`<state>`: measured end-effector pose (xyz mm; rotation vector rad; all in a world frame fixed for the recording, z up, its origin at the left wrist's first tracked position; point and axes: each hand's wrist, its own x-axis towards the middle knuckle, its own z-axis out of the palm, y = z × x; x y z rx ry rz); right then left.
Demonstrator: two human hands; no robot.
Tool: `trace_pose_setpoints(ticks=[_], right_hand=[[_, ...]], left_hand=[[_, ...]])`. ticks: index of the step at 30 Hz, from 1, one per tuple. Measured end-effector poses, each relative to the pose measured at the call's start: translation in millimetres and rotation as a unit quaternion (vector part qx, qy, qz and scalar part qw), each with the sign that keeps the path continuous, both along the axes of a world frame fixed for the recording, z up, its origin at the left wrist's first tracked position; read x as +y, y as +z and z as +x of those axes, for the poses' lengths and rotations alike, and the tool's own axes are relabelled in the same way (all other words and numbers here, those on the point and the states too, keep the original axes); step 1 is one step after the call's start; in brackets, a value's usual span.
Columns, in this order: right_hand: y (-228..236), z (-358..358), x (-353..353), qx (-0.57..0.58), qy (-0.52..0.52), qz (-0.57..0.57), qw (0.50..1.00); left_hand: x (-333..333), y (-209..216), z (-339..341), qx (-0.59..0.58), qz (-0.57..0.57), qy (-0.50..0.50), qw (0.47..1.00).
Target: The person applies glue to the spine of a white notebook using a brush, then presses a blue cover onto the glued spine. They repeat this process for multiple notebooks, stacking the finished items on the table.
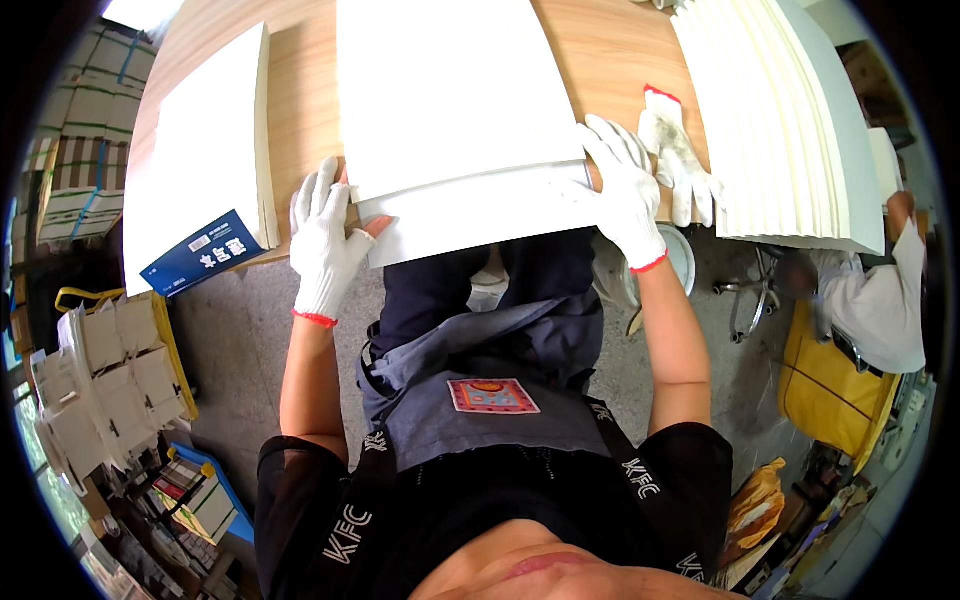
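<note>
A large white paper stack point(455, 90) lies before me on the wooden table, and a white sheet point(470, 210) sticks out from its near edge toward my lap. My left hand point(328, 230), in a white knit glove with bare thumb tip, lies at the stack's left side. Its fingers stretch forward, and the thumb touches the sheet's left edge. At the right side, my gloved right hand point(622, 190) has its fingers extended and its thumb over the sheet. Undersides of both hands are hidden. A loose, soiled white glove point(675, 150) lies just right of my right hand.
A paper stack point(205, 140) with a blue printed cover point(205, 252) sits at the table's left. Thick folded paper piles point(765, 130) stand on the right. A wheeled chair base point(750, 295), a yellow cart point(830, 385) and another person's sleeve point(885, 300) are right of me.
</note>
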<state>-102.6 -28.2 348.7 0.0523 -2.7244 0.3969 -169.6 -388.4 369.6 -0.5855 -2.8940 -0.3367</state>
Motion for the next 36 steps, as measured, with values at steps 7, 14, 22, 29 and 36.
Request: trace_pose_setpoints(ticks=[7, 14, 22, 29, 36], right_hand=[[4.8, 0.5, -2.8, -0.005, -0.001, 0.012, 1.0], [5.1, 1.2, -2.8, -0.009, 0.001, 0.004, 1.0], [3.0, 0.7, -0.9, -0.008, 0.005, 0.007, 1.0], [1.6, 0.3, 0.4, -0.005, 0.01, 0.006, 1.0], [0.3, 0.0, -0.9, -0.005, 0.001, -0.002, 1.0]], left_hand=[[-5.1, -1.6, -2.3, 0.024, 0.025, -0.033, 0.999], [-4.6, -3.1, -1.0, 0.037, 0.037, -0.033, 0.998], [-4.4, -1.0, -2.2, 0.001, -0.001, -0.017, 1.0], [-5.9, -5.2, -3.7, 0.013, -0.01, -0.021, 1.0], [3.9, 7.3, 2.3, 0.038, 0.067, -0.065, 0.995]])
